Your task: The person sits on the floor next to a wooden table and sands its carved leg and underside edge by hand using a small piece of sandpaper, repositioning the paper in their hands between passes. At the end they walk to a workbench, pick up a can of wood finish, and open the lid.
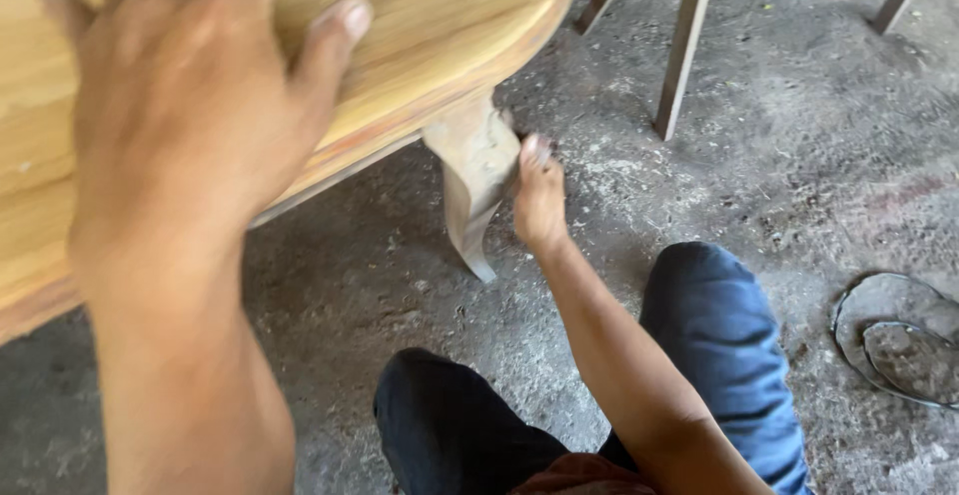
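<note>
At far left, the left hand [185, 105] lies flat on the pale yellow-brown wooden tabletop with a rounded edge [440, 25], fingers [335, 40] spread and open, gripping nothing. That tabletop runs off the frame at left and top, so its full shape is cut off. Under its curved rim hangs a dusty, unfinished curved wooden leg [475, 180], narrowing to a foot close above the grey concrete floor [779, 125]. Just right of it, the right hand [539, 200] presses against the leg's side; whether its fingers curl round it I cannot tell, since they are turned away. Below, knees in dark blue trousers [719, 335] crowd the floor. Further right the floor lies open up to thin metal legs [684, 45], cut off at top, and a worn grey sandal [899, 340] at the far edge.
</note>
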